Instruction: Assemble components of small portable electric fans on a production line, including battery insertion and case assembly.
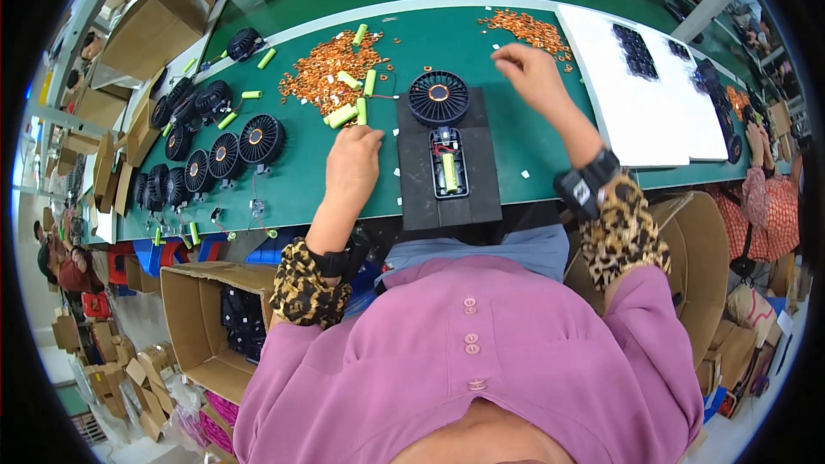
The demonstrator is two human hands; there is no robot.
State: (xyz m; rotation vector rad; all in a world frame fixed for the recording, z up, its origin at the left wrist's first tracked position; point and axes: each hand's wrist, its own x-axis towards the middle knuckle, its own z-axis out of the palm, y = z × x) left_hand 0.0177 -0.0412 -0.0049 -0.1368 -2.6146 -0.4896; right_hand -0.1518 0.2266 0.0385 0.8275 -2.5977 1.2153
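A small black handheld fan (439, 99) lies on a dark block (419, 202) in front of me, its handle open and showing wires and a green battery cell (449, 174). Left of the block, my left hand (352, 165) is closed, fingertips together, just below several loose green cells (341, 115). Whatever its fingers may hold is hidden. My right hand (534, 79) is raised over the table to the right of the fan, thumb and fingers pinched. A tiny pale speck shows near those fingertips, too small to name.
Copper-coloured rings (331, 73) form a pile at the far left, with another ring pile (528, 32) at the far right. Several black fan heads (260, 139) stand at left. A white board (657, 112) lies at right. Cardboard boxes (206, 314) flank me; another person's hand (758, 144) is far right.
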